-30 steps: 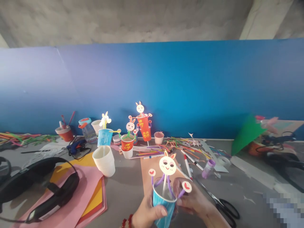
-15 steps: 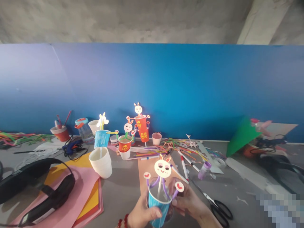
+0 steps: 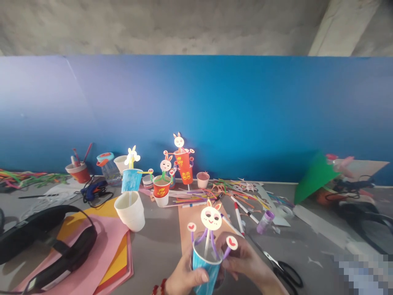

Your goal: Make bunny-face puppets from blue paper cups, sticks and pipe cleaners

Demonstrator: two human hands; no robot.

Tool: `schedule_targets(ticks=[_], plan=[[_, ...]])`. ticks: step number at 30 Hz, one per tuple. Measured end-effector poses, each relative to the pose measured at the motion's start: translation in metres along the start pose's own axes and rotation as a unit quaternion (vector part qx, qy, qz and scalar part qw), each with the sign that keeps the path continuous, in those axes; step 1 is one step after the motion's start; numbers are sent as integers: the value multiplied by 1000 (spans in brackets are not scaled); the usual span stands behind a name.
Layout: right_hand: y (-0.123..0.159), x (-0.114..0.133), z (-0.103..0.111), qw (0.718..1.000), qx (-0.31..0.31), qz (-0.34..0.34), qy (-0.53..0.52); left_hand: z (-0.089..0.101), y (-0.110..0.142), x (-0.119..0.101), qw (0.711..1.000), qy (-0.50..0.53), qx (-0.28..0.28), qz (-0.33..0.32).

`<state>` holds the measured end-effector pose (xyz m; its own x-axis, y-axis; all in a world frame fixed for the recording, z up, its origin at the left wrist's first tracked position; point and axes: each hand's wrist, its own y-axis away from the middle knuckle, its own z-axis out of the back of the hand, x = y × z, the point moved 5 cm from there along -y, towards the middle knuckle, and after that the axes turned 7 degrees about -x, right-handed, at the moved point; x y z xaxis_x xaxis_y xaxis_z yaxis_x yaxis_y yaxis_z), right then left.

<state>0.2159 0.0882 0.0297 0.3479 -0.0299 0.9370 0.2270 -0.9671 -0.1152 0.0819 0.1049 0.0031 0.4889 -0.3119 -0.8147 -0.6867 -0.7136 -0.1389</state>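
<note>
A blue-painted paper cup [image 3: 205,264] stands upright in my left hand [image 3: 184,272], whose thumb lies across its front. From the cup rises a white stick with a paper rabbit face [image 3: 211,217] on top. Purple pipe cleaners [image 3: 214,241] bend out over the rim on both sides, each ending in a white disc with a red heart. My right hand [image 3: 245,260] is closed at the cup's right side, thumb and fingers about the base of the right pipe cleaner [image 3: 227,252]. Some of its fingers are hidden behind the cup.
Finished rabbit cups, a red one [image 3: 184,166] and a blue one [image 3: 132,180], stand at the back. Scissors [image 3: 287,272], a purple glue stick [image 3: 265,222] and markers [image 3: 238,219] lie right. Headphones [image 3: 73,250] rest on coloured paper [image 3: 115,270] at left.
Both hands and the cup stay nearly in place, with a very slight shift to the right and down in view. The grip looks the same.
</note>
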Motion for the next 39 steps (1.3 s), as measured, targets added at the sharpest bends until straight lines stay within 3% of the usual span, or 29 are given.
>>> schedule_targets(ticks=[6, 13, 21, 27, 33, 39], plan=[[-1, 0, 4, 998, -59, 30, 17, 8, 2, -2, 997, -28, -62, -21], [-1, 6, 1, 999, -24, 27, -2, 4, -2, 3, 1000, 12, -24, -12], [0, -3, 5, 1000, 18, -16, 6, -6, 0, -4, 1000, 11, -17, 10], [1, -3, 4, 1000, 4, -7, 6, -10, 0, -6, 1000, 8, -10, 14], [-1, -9, 5, 999, -22, 3, -27, 0, -2, -2, 999, 17, -33, 1], [-1, -8, 2, 999, -8, 18, -45, 2, -1, 1, 999, 25, -39, 2]])
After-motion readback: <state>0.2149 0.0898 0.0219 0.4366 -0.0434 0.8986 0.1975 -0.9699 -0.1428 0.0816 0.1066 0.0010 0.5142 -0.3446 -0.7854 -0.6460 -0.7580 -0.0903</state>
